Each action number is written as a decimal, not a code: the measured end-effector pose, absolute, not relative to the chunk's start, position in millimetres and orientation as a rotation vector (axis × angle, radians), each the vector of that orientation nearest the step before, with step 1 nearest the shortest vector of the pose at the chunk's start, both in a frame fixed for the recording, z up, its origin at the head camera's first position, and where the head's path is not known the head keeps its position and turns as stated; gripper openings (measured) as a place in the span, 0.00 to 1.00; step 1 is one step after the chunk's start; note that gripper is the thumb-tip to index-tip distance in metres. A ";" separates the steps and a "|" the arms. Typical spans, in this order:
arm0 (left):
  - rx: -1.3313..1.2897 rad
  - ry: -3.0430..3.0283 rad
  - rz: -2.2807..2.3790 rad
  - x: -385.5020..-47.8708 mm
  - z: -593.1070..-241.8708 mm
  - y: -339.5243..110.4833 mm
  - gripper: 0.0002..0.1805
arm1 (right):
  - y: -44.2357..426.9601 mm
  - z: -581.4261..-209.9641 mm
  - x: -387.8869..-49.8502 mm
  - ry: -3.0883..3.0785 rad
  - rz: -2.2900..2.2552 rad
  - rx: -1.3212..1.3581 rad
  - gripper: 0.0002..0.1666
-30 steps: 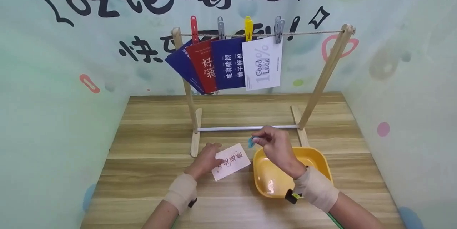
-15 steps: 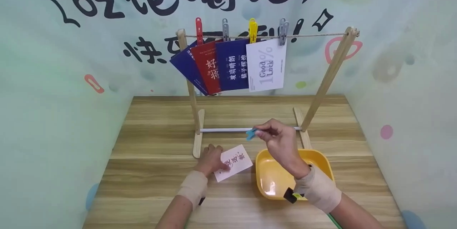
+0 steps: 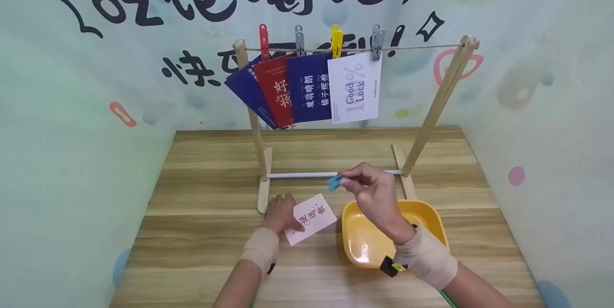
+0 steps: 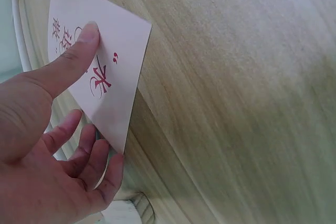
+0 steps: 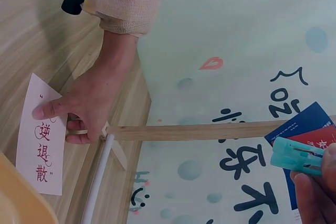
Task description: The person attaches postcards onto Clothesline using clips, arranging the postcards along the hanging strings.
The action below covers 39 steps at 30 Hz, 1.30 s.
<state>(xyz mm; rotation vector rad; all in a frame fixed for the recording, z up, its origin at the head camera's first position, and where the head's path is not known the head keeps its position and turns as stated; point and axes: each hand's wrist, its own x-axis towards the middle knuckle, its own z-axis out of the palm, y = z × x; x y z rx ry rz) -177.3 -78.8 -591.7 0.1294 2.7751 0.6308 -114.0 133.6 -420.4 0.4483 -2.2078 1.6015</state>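
Observation:
A pale pink card (image 3: 317, 220) with red characters lies at the table's front middle. My left hand (image 3: 280, 214) holds it at its left edge. In the left wrist view the thumb (image 4: 73, 59) presses on the card's printed face, and the other fingers curl at its near edge. My right hand (image 3: 379, 197) pinches a light blue clothespin (image 3: 334, 183) between thumb and fingers, raised above the table, up and right of the card. The right wrist view shows the clothespin (image 5: 296, 156) from close by, its tip pointing away from the fingers.
Behind my hands stands a wooden rack (image 3: 439, 101) with a rope (image 3: 422, 47) across the top. A red clothespin (image 3: 264, 41), a yellow one (image 3: 336, 41) and grey ones hold several cards (image 3: 355, 89) there. A yellow basin (image 3: 352, 250) sits under my right forearm.
My right hand has risen slightly with the blue clothespin, which has turned in the fingers' grip. My left hand has shifted a little along the card's left edge, and the card stays nearly in place.

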 end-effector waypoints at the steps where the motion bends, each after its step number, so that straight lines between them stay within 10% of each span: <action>1: 0.105 2.764 0.633 -177.4 -591.9 -79.2 0.44 | 133.6 -421.1 -113.7 -2.211 1.598 0.445 0.06; 13: 0.134 2.573 0.938 -172.0 -579.7 -83.6 0.18 | 140.3 -428.8 -113.8 -2.246 1.582 0.397 0.07; 39: 0.229 2.524 1.449 -159.9 -476.6 -37.2 0.22 | 191.7 -384.3 -138.9 -2.253 1.418 0.333 0.04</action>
